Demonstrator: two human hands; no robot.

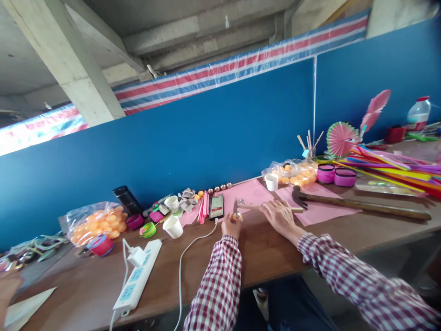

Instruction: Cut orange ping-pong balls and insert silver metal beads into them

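My right hand [279,215] is closed around the wooden handle of a small hammer [251,207], palm down above the brown table. The hammer's metal head points left and sits right at my left hand [230,226]. My left hand's fingers are closed on a small round coppery-brown thing [236,216], whose kind I cannot make out. Whether the hammer head touches it, I cannot tell. Pink paper sheets [253,192] lie beneath and behind the hammer. Just beyond my left hand lies a phone [216,206] with a white cable [188,248] plugged in.
A larger claw hammer [365,203] lies at right, near pink-purple rolls [334,176]. Bags of orange balls [98,224], paper cups [172,226] and a power strip [139,276] occupy the left and back. At the left edge shows another person's hand [8,287]. A blue partition [193,142] stands behind.
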